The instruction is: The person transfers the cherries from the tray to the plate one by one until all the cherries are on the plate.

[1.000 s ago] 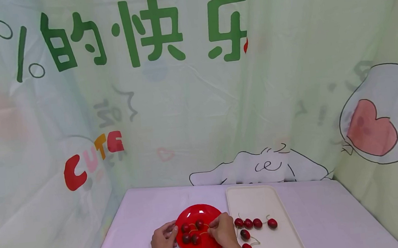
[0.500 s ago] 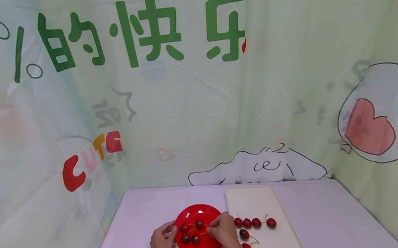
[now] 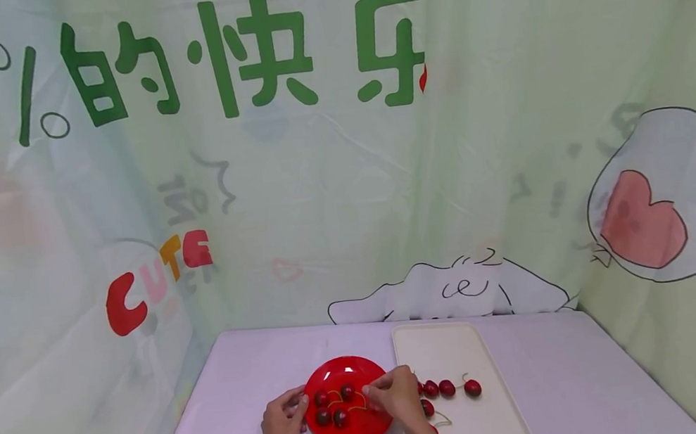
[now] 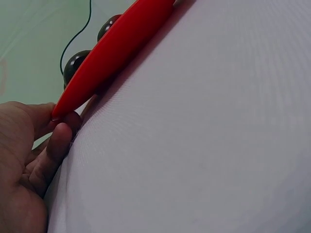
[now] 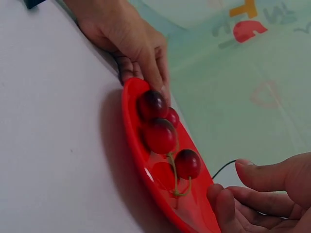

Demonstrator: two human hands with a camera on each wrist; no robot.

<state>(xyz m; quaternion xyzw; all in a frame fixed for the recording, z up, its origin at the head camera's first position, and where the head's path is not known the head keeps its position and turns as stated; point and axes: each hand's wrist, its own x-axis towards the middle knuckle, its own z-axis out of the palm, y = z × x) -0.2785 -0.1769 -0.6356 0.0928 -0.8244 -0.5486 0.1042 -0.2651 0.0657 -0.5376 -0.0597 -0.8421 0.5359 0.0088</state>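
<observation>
A round red plate (image 3: 370,430) with several dark red cherries (image 3: 340,418) on it sits on the table. My left hand (image 3: 280,422) pinches its left rim, thumb on top and fingers underneath; in the left wrist view that edge is raised off the cloth. Thin green stems (image 5: 182,194) point from the cherries toward the plate's right side. Over the right rim is my right hand (image 3: 399,395), its thumb and fingertips apart with nothing between them, as the right wrist view shows. It hides part of the tray's left edge and some cherries there.
To the right lies a cream rectangular tray (image 3: 444,348) with several more cherries (image 3: 447,388), some stemmed. A pale lilac cloth covers the table (image 3: 261,360). Printed curtains (image 3: 347,210) enclose the back and both sides.
My right hand has shifted slightly right and up from the cherry stems, its thumb and fingers parting. It now covers more of the tray's cherries. My left hand keeps its hold on the plate.
</observation>
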